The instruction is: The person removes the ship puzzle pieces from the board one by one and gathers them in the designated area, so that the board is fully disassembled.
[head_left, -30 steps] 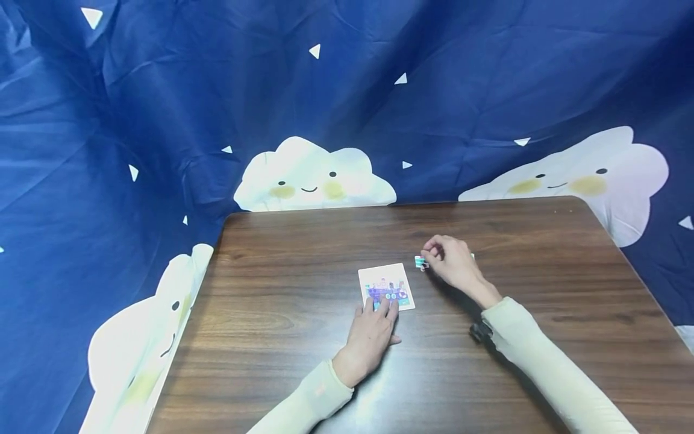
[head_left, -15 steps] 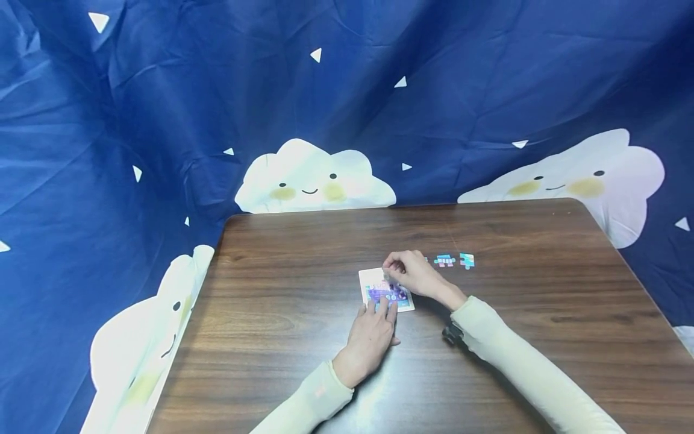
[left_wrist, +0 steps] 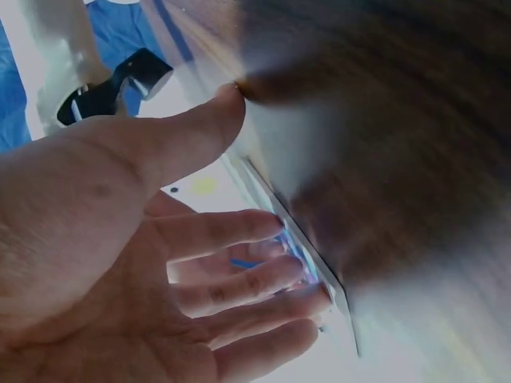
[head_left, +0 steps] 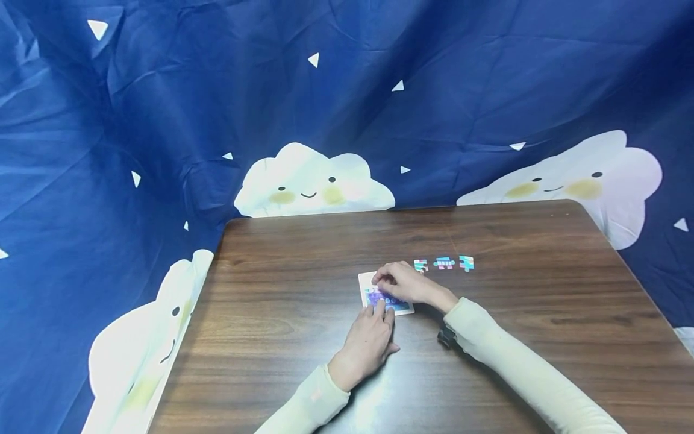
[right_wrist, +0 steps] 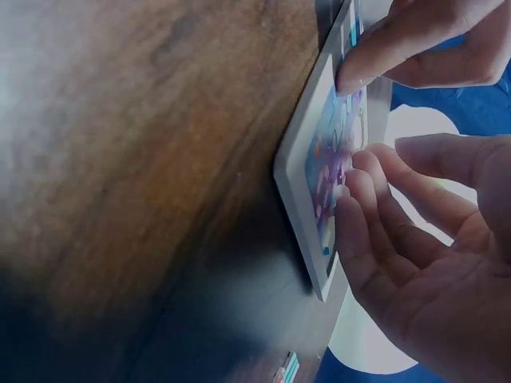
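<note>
A small jigsaw puzzle board (head_left: 367, 279) with a white frame and a blue-purple picture lies on the table. My left hand (head_left: 364, 340) rests its outstretched fingertips on the board's near edge, with the thumb held apart from it. Over the picture, my right hand (head_left: 405, 283) bends its fingers and thumb together around a small puzzle piece, low against the surface. The fingers mostly hide that piece. In the right wrist view, the right fingertips (right_wrist: 345, 209) touch the picture close to the frame (right_wrist: 297, 183).
Three loose puzzle pieces lie in a row right of the board: a left one (head_left: 420, 265), a middle one (head_left: 444, 263) and a right one (head_left: 466, 263). The brown wooden table (head_left: 260, 337) backs onto a blue curtain (head_left: 347, 90) with clouds.
My right hand has gone from the loose pieces leftward to the board, carrying a puzzle piece, and has lowered onto the picture. The left hand has stayed on the board's near edge.
</note>
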Motion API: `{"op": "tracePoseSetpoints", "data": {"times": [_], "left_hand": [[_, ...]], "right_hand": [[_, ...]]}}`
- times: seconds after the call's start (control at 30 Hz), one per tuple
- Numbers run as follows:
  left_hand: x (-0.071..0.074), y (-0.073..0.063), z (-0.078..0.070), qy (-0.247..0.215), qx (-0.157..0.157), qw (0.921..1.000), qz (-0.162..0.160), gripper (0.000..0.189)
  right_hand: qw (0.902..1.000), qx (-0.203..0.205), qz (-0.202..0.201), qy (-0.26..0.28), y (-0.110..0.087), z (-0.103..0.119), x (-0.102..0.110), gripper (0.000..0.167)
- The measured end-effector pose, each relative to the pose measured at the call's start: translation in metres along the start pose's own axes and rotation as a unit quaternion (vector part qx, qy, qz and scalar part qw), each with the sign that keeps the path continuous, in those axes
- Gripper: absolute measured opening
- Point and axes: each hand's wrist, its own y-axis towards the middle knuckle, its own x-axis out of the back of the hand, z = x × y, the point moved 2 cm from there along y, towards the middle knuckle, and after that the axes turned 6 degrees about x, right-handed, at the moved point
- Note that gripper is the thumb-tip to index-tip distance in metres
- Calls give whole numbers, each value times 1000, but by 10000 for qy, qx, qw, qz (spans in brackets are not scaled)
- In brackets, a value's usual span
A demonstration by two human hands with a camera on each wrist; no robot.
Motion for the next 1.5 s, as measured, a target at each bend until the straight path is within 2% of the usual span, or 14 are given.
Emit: {"op": "tracePoseSetpoints", "data": {"times": [0.23,0.4,0.67,0.93,1.5], "left_hand": [[1,-4,-1,-161,56,9991,384,81],[0,-6,-1,-400,171,9977,528,81],[1,-7,-2,-447,284,9973,502,82],[3,0,0,-126,221,9985,478,83],[-3,-7,-3,-140,174,9983,532,84]], "right_hand": [[9998,47,146,-159,-1,2,-3,23],[9997,54,206,-148,-1,1,-5,24],[9998,62,162,-110,1,0,-4,21],[9999,24,27,-107,6,2,5,18],[9989,-162,-159,-414,4,4,-8,11]]}}
